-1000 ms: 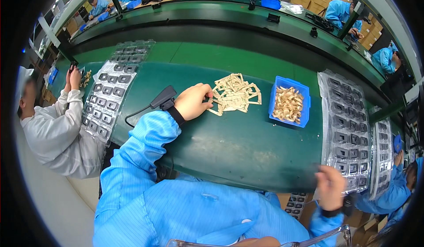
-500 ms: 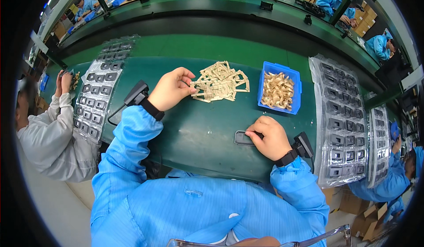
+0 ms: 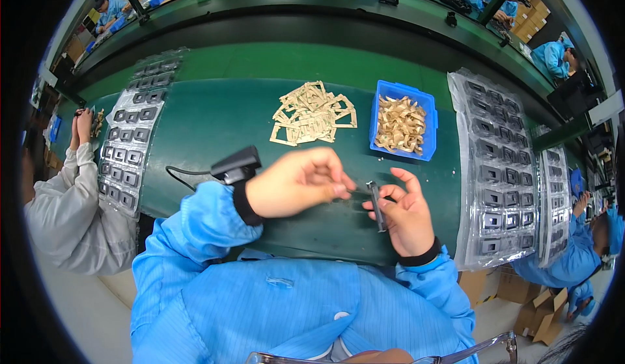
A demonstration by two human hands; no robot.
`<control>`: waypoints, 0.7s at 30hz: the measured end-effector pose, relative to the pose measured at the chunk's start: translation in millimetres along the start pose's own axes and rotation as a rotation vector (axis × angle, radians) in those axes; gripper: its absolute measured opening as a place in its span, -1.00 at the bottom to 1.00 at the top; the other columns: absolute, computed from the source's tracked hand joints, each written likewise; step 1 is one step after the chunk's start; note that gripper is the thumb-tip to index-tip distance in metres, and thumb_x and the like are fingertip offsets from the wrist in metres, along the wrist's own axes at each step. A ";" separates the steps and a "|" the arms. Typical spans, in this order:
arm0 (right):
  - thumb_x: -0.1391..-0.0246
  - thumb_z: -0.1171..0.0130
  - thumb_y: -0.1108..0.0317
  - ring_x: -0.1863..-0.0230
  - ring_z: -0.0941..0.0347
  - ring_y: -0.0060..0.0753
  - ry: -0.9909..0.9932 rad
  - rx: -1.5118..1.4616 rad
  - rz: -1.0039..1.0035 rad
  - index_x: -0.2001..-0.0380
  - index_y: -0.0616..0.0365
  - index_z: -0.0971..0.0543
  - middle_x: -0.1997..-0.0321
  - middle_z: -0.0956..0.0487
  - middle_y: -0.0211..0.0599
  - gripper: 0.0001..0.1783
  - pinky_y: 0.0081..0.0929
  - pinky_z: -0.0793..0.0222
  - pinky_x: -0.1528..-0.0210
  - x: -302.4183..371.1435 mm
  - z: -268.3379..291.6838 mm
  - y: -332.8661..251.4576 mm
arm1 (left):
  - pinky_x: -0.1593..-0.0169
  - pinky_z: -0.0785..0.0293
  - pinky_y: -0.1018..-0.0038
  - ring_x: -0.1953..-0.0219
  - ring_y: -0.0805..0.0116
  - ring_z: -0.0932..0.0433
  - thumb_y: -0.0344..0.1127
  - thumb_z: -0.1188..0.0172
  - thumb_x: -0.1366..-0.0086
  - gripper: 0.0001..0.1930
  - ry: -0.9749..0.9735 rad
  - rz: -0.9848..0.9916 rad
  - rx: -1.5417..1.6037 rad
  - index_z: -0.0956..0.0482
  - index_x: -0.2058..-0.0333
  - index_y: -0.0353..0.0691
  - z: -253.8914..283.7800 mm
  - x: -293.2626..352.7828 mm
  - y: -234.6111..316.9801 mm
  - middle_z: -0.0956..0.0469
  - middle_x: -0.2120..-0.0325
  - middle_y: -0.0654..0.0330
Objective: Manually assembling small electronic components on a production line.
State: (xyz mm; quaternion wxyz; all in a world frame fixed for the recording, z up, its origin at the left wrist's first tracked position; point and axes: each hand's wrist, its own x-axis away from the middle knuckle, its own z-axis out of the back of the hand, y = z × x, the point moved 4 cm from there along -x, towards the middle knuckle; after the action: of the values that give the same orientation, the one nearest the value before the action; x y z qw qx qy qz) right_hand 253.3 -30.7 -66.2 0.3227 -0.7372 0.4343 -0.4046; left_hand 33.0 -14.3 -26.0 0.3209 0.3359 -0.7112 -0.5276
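My right hand (image 3: 411,219) grips a small dark grey rectangular plastic frame (image 3: 377,208) between thumb and fingers, raised and turned edge-on above the table. My left hand (image 3: 296,183) is close beside it on the left, thumb and fingertips drawn together in a pinch. Motion smears those fingertips, and I cannot make out what is in them. Beyond the left hand lies a loose pile of thin beige rectangular frames (image 3: 312,113). Farther right, a blue bin (image 3: 430,144) holds many curled tan strips (image 3: 398,124).
Clear plastic sheets of dark frame parts lie along the left (image 3: 132,135) and right (image 3: 502,175) of the green table (image 3: 215,113). A cabled black device (image 3: 236,163) is strapped at my left wrist. A person in a pale sleeve (image 3: 78,201) works at left.
My left hand has left the beige pile and come down and right toward my right hand. My right hand has lifted the dark frame off the table and turned it on edge.
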 end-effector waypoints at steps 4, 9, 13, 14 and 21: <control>-0.13 -0.01 0.76 0.00 -0.54 -0.43 -0.024 -0.028 0.025 -0.17 0.18 -0.30 0.08 -0.49 -0.31 -0.46 -0.46 -0.52 0.03 5.9 -18.5 10.7 | -0.09 -0.52 0.49 -0.09 0.34 -0.56 -0.56 -0.10 -0.40 -0.90 -0.044 -0.070 0.018 -0.37 0.22 -0.23 -30.5 -8.6 -21.5 -0.61 0.05 0.04; -0.11 -0.20 0.67 0.27 -0.57 -0.64 -0.051 0.439 0.253 0.03 0.27 -0.48 0.25 -0.62 -0.39 -0.65 -0.67 -0.48 0.25 2.9 -9.7 8.5 | -0.10 -0.51 0.49 -0.07 0.38 -0.57 -0.57 -0.13 -0.38 -0.88 -0.019 0.052 -0.067 -0.39 0.21 -0.23 -30.0 -12.3 -19.2 -0.62 0.06 0.06; -0.02 -0.32 0.58 0.53 -0.59 -0.53 0.173 0.638 0.317 0.21 0.28 -0.51 0.43 -0.66 -0.26 -0.75 -0.56 -0.47 0.48 -1.0 -7.5 -6.7 | 0.08 -0.55 0.55 0.13 0.46 -0.63 -0.50 -0.19 -0.37 -0.88 0.195 -0.065 -0.060 -0.40 0.22 -0.24 -2.8 -20.8 -8.0 -0.64 0.24 0.15; -0.02 -0.32 0.58 0.53 -0.59 -0.53 0.173 0.639 0.320 0.21 0.28 -0.51 0.43 -0.66 -0.26 -0.75 -0.56 -0.47 0.48 -0.6 -7.7 -7.3 | 0.12 -0.56 0.56 0.18 0.47 -0.64 -0.49 -0.19 -0.37 -0.87 0.230 -0.033 0.000 -0.40 0.23 -0.24 3.2 -22.6 -1.5 -0.64 0.27 0.17; 0.17 -0.35 0.24 0.60 -0.54 -0.02 0.390 1.668 0.519 0.47 0.21 -0.52 0.67 -0.54 -0.10 -0.70 -0.16 -0.43 0.53 7.2 -14.5 -11.8 | 0.22 -0.52 0.62 0.33 0.57 -0.55 -0.49 -0.19 -0.36 -0.74 0.261 -0.099 -0.041 -0.51 0.00 -0.33 6.2 -30.5 20.0 -0.61 0.31 0.23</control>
State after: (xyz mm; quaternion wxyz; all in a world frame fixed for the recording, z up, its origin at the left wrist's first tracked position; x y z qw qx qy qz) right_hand 247.2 -34.2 -47.4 0.7558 -0.0594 0.1991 -0.6210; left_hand 42.6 18.2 -11.3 0.3910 0.4298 -0.6351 -0.5088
